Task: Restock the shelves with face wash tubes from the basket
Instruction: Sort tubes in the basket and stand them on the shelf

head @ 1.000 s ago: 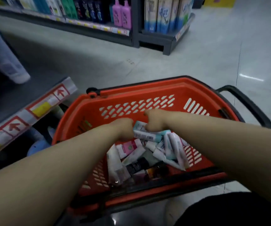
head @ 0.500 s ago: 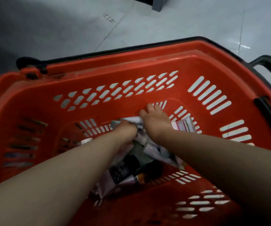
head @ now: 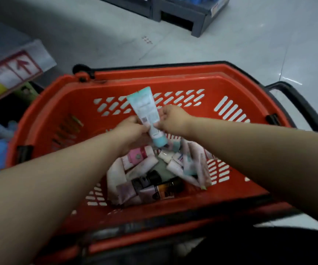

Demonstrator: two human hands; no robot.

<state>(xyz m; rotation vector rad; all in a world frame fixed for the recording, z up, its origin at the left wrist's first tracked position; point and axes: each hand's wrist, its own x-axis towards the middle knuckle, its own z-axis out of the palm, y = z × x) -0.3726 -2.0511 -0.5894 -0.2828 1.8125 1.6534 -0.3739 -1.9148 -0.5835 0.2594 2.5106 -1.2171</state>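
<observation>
From the head camera, a teal and white face wash tube (head: 146, 111) is held up over the red basket (head: 173, 81), clear of the pile below. Its flat crimped end points up and away, and its teal cap points down toward the heap. The left hand (head: 133, 129) has its fingers curled round the tube's lower part just above the cap. The right hand (head: 170, 119) pinches the tube's other edge at about the same height.

The other tubes (head: 150, 169), white, pink and dark ones, lie jumbled on the basket's bottom, mostly toward its near side. A black handle (head: 303, 106) curves off the basket's right side.

At the left, a shelf edge (head: 14, 71) carries a label strip with a red arrow and a yellow tag. The basket stands on a pale tiled floor (head: 240, 46), and the dark base of another shelving unit (head: 183, 16) stands at the top.
</observation>
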